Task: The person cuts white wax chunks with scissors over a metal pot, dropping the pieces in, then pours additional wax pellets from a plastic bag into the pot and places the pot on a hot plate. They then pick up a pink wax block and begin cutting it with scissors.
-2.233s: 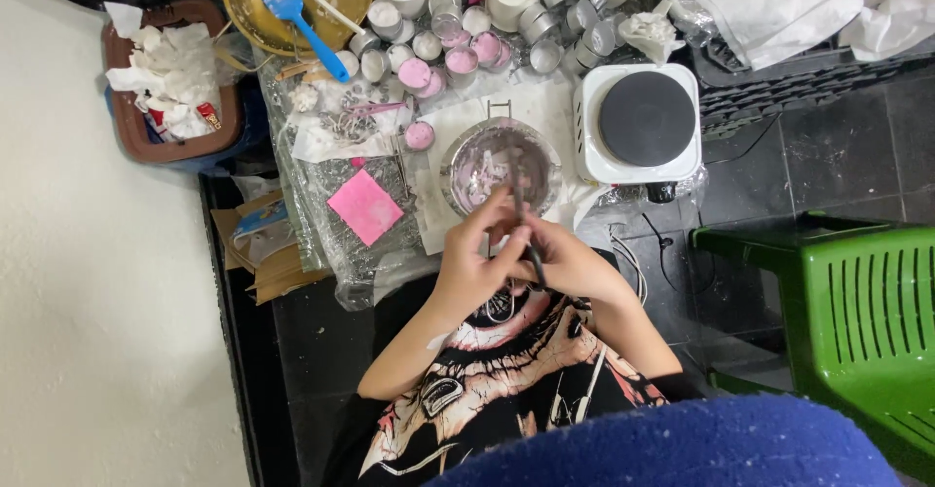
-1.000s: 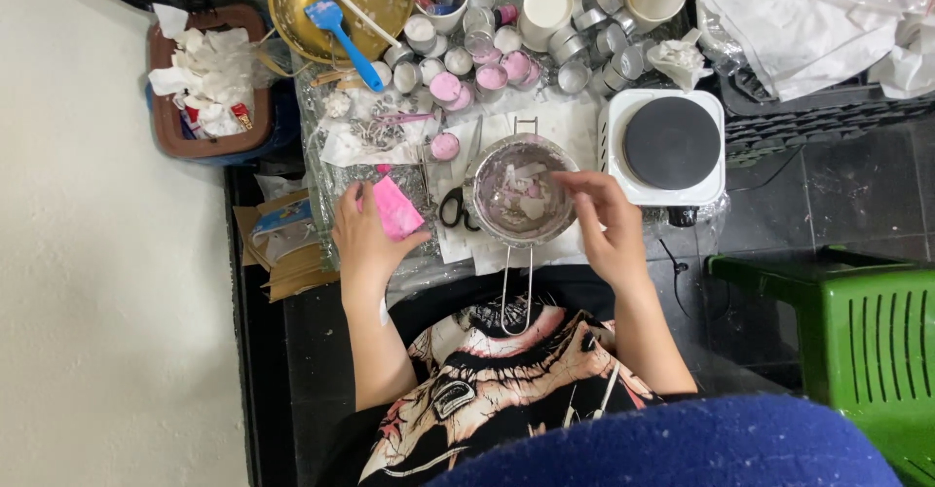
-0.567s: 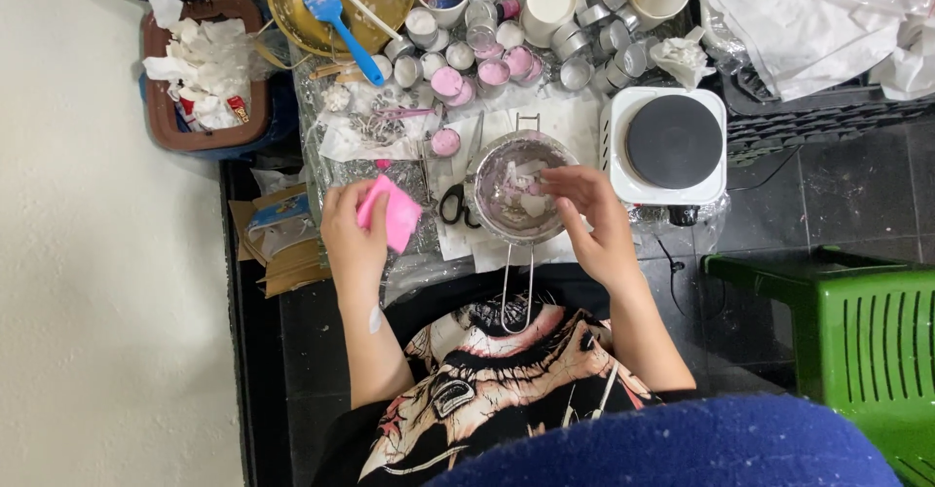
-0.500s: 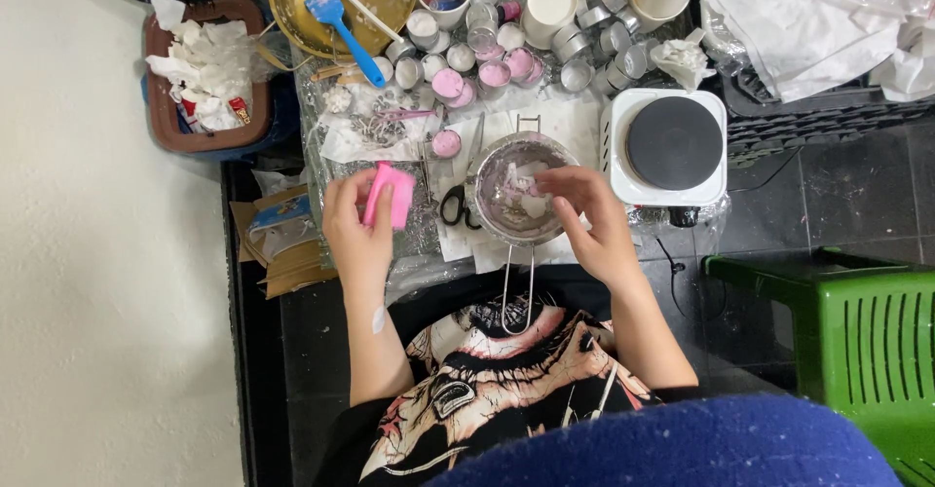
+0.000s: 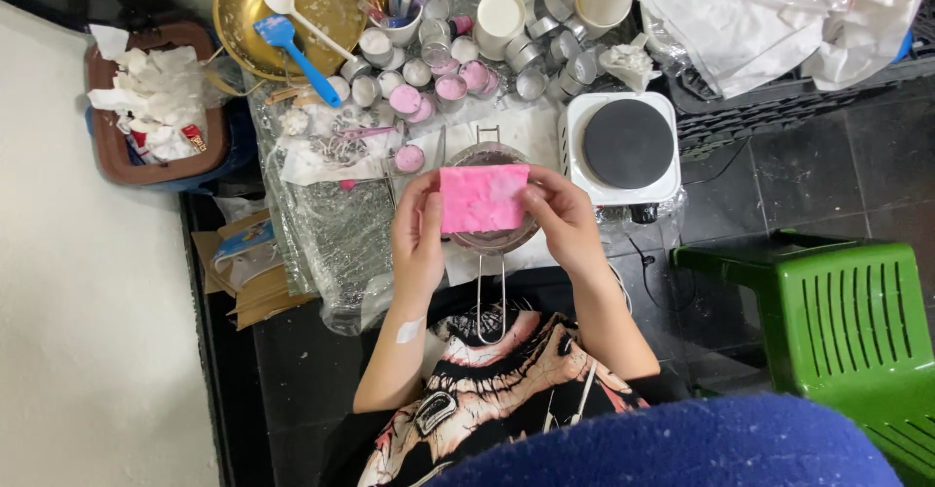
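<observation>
A home craft corner: hot plate (image 5: 628, 143), small wax-filled tins (image 5: 443, 76), brass bowl (image 5: 292, 10) on floor-level workspace.

Both hands (image 5: 492, 224) raised together (fingers pinching), forearms bare.

White hotplate (image 5: 623, 146) with black disc sitting right of centre on table (image 5: 341, 243). Brass bowl (image 5: 287, 5) holding blue spatula (image 5: 292, 49) and white spoon (image 5: 292, 8). Small tins (image 5: 438, 73), some pink-filled, clustering between. Brown tray (image 5: 156, 107) lying at left, holding crumpled tissues. Green stool (image 5: 838, 331) standing on dark floor at right.
</observation>
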